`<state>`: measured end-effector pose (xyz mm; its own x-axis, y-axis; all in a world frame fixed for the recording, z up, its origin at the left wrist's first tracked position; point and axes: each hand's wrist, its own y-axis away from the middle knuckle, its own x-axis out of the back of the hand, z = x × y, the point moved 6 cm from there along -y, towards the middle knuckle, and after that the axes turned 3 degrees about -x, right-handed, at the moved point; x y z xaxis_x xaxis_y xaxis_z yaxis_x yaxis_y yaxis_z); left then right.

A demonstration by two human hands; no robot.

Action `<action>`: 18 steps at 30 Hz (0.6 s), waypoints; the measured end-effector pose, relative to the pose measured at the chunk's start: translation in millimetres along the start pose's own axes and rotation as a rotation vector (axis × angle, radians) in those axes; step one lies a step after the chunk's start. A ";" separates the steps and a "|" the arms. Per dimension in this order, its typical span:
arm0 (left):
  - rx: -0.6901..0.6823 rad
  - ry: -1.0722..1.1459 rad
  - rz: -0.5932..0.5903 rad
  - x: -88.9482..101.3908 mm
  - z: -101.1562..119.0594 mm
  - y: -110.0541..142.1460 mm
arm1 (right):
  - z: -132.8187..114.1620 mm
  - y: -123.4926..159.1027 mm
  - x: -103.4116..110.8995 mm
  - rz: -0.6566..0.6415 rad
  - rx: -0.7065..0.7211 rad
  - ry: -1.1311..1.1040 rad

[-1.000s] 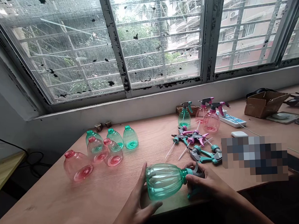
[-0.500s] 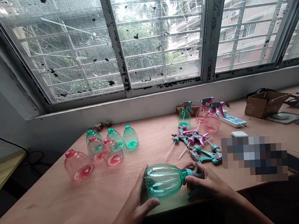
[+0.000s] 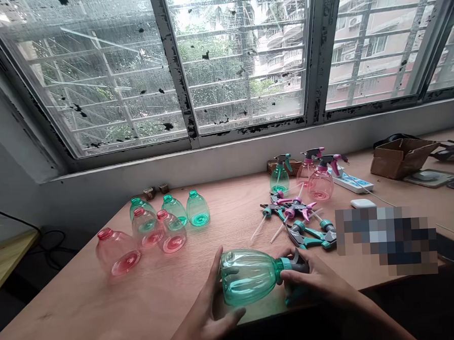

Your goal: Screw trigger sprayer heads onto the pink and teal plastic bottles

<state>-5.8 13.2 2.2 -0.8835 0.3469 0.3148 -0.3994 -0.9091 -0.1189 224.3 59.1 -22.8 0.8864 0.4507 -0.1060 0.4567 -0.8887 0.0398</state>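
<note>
The right hand (image 3: 316,270) grips a sprayer head (image 3: 297,267) at the neck of the green bottle (image 3: 248,277), tipped sideways, neck towards three o'clock. At its nine-o'clock base, the left hand (image 3: 207,310) has just swung its thumb clear and spreads loosely, so steadying seemingly falls to the right. On the tabletop (image 3: 85,309), loose heads (image 3: 298,207) lie past one o'clock, headless bottles (image 3: 173,239) at ten.

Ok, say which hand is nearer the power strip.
Right. The right hand, gripping a spray head, is left of the power strip, nearer the camera; the left hand, at the held green bottle, is farther left.
</note>
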 end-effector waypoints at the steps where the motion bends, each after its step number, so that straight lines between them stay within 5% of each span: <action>1: -0.009 -0.008 -0.001 -0.4 -0.1 0.4 | -0.5 0.4 -1.5 -0.020 -0.002 -0.009; 18: -0.056 0.061 0.051 0.1 -2.2 0.2 | -1.9 -0.1 -1.1 -0.032 0.021 0.008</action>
<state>-6.6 13.6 0.1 -0.9157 0.3152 0.2493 -0.3649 -0.9121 -0.1869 223.4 58.9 -20.9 0.8721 0.4792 -0.0992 0.4829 -0.8755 0.0160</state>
